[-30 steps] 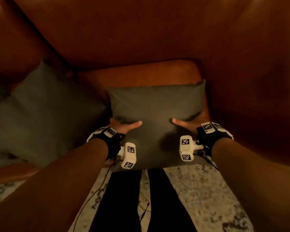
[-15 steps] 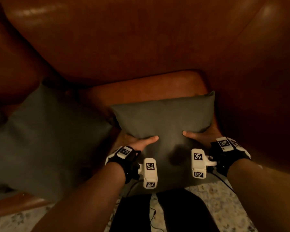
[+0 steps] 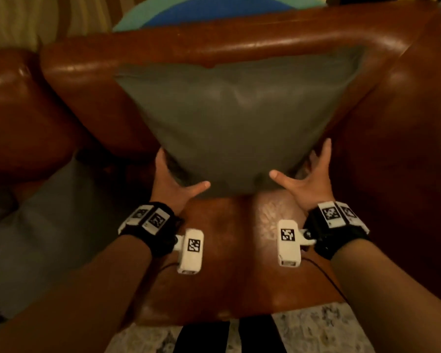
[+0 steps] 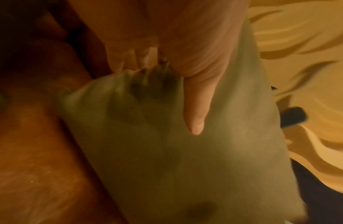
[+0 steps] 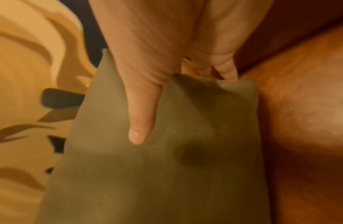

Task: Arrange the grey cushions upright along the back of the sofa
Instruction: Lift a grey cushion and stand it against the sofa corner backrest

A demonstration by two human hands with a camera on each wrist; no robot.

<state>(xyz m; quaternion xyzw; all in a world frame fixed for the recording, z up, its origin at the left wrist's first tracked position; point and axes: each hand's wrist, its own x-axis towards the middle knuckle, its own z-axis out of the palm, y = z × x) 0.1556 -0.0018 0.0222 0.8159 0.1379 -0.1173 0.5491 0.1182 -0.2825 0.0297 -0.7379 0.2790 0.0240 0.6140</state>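
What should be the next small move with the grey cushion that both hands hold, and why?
Probably lower the cushion until its bottom edge sits on the seat, then let go. It already leans on the sofa back, but the left hand and right hand grip its lower corners.

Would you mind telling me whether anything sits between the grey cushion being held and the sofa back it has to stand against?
Nothing visible does. The grey cushion is already raised against the sofa back, its top edge near the backrest's crest. The left hand and right hand grip its lower corners, thumbs on the front.
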